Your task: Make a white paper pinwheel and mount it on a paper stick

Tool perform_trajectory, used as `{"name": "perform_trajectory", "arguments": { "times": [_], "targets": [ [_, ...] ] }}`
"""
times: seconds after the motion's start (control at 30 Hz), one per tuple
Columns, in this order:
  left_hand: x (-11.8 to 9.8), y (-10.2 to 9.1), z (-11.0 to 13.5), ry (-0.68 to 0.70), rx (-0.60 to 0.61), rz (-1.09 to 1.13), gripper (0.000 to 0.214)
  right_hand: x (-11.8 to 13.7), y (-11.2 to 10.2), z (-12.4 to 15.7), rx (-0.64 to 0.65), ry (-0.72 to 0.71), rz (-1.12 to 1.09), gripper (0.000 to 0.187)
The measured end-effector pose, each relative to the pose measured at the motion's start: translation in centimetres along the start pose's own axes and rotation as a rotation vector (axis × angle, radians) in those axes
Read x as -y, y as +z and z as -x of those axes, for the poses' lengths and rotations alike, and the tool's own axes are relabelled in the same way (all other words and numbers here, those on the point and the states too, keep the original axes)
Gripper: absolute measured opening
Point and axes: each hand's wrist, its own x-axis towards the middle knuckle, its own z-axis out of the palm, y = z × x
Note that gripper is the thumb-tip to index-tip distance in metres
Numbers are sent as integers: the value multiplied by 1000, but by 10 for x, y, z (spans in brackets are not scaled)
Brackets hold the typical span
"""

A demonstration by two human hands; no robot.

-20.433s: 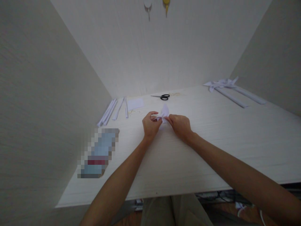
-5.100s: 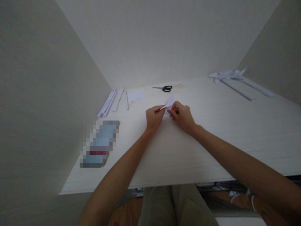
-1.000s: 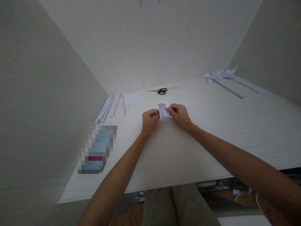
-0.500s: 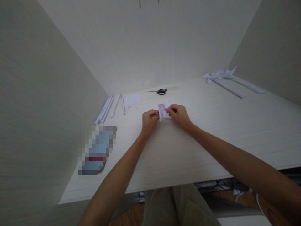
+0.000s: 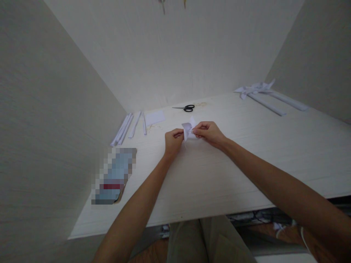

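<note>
Between my two hands is a small white paper pinwheel (image 5: 188, 128) with folded, pointed blades, held just above the table. The fingers of my left hand (image 5: 174, 140) pinch its left edge. My right hand (image 5: 210, 132) is closed at its right side, thumb and forefinger near the centre. A thin thread-like strand hangs below the paper. Fingertips cover parts of the folds.
Black-handled scissors (image 5: 188, 108) lie beyond my hands. Rolled paper sticks (image 5: 122, 129), a white paper sheet (image 5: 155, 117) and a blurred-out flat device (image 5: 116, 175) are on the left. Finished-looking paper pinwheels (image 5: 255, 88) with paper sticks (image 5: 267, 104) lie at the back right.
The paper has turned slightly in my hands, and its blades now stand out more separately. My left hand has shifted a little left; both hands keep their hold.
</note>
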Motion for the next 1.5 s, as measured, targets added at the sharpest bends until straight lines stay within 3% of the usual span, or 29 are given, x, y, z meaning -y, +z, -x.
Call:
{"name": "perform_trajectory", "arguments": {
  "times": [0.3,0.8,1.1,1.27,1.5],
  "targets": [
    [1,1,0,-27,10,68,13,-1,-1,0,20,93,-105,17],
    [4,1,0,4,33,38,16,-1,-1,-1,24,53,-44,21],
    [2,1,0,5,1,-2,16,-4,-3,-3,39,-6,-31,22],
    [3,0,-1,1,-39,-8,15,-9,-5,-2,22,42,-60,17],
    [3,-1,-1,-24,-71,-20,14,-3,-1,1,-30,54,-61,25]
  ]
}}
